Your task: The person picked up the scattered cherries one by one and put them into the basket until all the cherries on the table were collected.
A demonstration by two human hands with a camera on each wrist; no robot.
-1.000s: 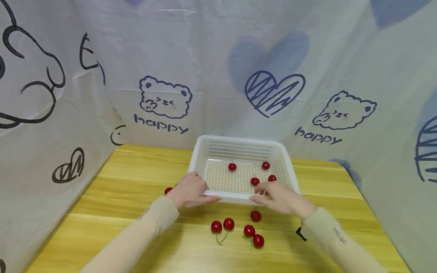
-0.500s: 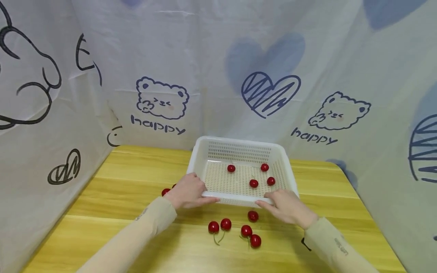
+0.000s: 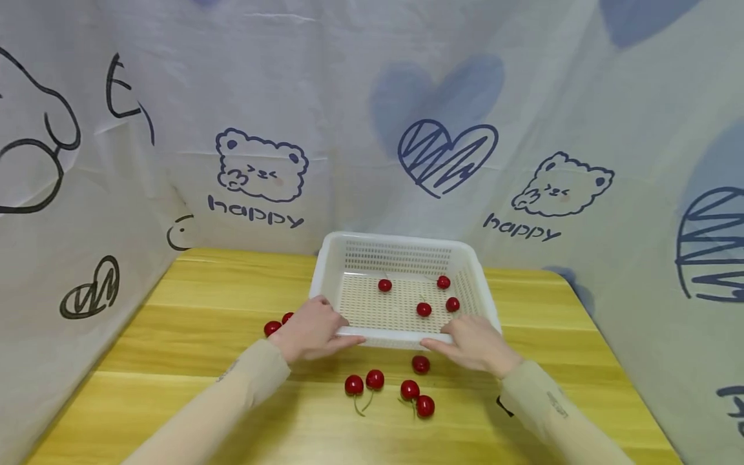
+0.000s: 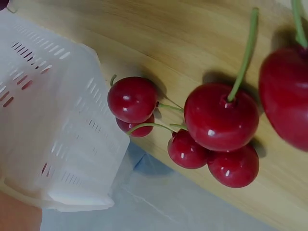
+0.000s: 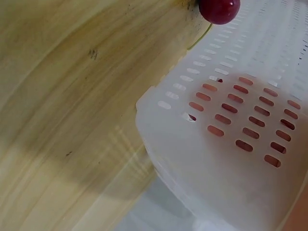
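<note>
A white slotted plastic basket (image 3: 401,240) stands toward the back of the table, with several red cherries (image 3: 423,309) on its floor. My left hand (image 3: 310,328) grips the left part of its front rim, thumb along the outside and fingers over the inner side. Farther right on the same rim, my right hand (image 3: 473,342) holds on in a similar way; finger shapes show through the slots of the basket wall (image 5: 221,159) in the right wrist view. Close in front of the basket lies a single cherry (image 3: 421,364), with two stemmed pairs nearer me.
More cherries (image 3: 272,329) lie left of the basket, partly behind my left hand. In the left wrist view, several stemmed cherries (image 4: 221,116) sit beside the basket wall. A printed cloth (image 3: 360,129) hangs behind the wooden table (image 3: 221,284).
My right hand's fingers, earlier raised and loose over the front rim, have closed on it. The left hand keeps its hold. The whole scene shifts slightly left in the head view.
</note>
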